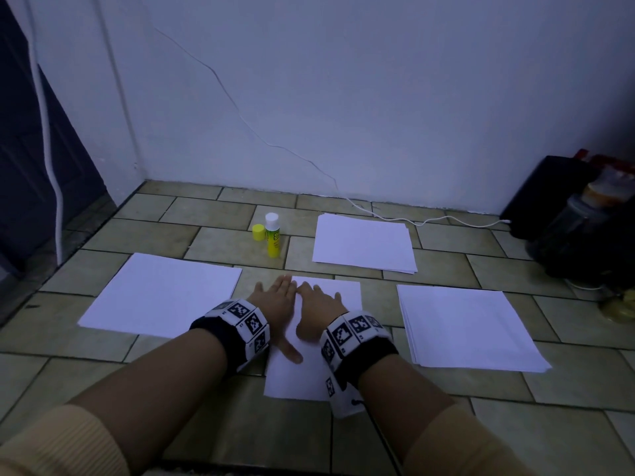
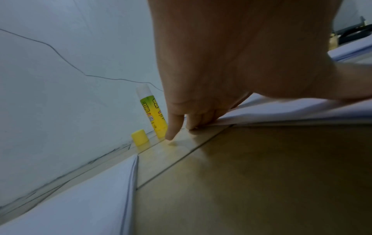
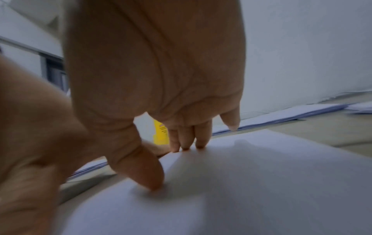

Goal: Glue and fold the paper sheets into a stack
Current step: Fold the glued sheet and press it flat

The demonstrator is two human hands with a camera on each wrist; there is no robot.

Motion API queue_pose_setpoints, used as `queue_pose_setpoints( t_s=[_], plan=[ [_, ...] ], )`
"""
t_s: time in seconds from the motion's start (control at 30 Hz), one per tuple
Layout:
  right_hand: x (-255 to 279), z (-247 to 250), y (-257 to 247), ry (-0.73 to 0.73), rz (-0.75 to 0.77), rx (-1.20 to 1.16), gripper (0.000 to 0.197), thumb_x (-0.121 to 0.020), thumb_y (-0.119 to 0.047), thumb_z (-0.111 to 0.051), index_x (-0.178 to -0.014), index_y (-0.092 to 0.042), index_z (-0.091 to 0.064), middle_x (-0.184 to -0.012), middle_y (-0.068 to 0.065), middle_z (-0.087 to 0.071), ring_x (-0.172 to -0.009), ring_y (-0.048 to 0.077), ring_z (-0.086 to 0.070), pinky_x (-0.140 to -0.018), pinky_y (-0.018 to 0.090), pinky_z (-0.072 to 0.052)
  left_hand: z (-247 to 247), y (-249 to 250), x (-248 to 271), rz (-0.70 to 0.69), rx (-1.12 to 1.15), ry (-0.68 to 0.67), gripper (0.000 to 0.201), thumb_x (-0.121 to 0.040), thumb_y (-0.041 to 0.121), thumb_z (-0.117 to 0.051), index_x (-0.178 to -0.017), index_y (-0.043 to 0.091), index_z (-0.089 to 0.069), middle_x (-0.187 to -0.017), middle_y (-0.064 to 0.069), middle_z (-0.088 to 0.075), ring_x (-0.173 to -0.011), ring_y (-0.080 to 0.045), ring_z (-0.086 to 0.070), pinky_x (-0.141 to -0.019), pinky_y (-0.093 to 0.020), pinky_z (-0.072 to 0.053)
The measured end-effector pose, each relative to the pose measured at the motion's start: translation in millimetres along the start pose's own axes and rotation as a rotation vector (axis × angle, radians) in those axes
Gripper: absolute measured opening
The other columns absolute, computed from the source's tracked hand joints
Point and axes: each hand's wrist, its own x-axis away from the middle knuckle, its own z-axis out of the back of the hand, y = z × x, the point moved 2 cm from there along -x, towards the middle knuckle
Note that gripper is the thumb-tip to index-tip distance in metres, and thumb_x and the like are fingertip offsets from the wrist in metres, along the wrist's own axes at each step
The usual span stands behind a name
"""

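**Fold being pressed flat on the centre sheet**

Both of my hands lay flat on the folded sheet [image 1: 326, 338] in the middle of the tiled floor [image 1: 446, 434]. My left hand [image 1: 275, 304] rested at its far left corner, fingers straight, with the outer ones spilling onto the tile and the thumb spread back across the paper. My right hand [image 1: 318, 310] sat just beside it, fingertips [image 3: 185, 143] and thumb pressing down on the top layer. Neither grip was closed on anything; both were open and pressing.

The left wrist view showed two layers at that edge, the upper one bowed slightly above the lower. I judged the step in hand to be creasing or sealing a fold.

The glue stick [image 1: 272, 235] stood upright on the far side, uncapped, its yellow cap [image 1: 258, 232] just beside it on the left. Paper lay in three other places: a left pile [image 1: 161, 297], a far right pile [image 1: 364, 243] and a near right pile [image 1: 467, 328].

Next move, in my judgement: run the fingers along the edge until the bowed layer lies flat, then lift the sheet onto its stack. Which pile receives it I could not tell.
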Motion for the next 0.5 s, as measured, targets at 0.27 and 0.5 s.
queue_pose_setpoints(
  t_s=[0.27,0.5],
  plan=[
    [11,12,55,0.039,-0.151,-0.145,0.086,-0.077,-0.071,-0.057,-0.144,-0.026,-0.026,-0.147,-0.001,-0.042,-0.137,0.022,-0.037,-0.117,0.052,-0.001,-1,-8,2,-0.032,0.019,0.012,0.144,-0.060,0.078,-0.067,-0.149,0.004,0.019,-0.159,-0.010,0.020,-0.148,-0.023,0.012,-0.118,-0.055,-0.004],
    [19,14,61,0.073,-0.139,-0.076,0.100,-0.066,-0.043,-0.083,-0.144,-0.015,-0.026,-0.145,0.004,-0.039,-0.136,0.026,-0.035,-0.116,0.047,-0.021,8,-15,8,-0.020,-0.007,0.104,0.103,-0.082,0.076,-0.041,-0.153,0.008,-0.009,-0.162,-0.006,-0.004,-0.148,-0.019,-0.011,-0.116,-0.056,-0.011]
  ],
)
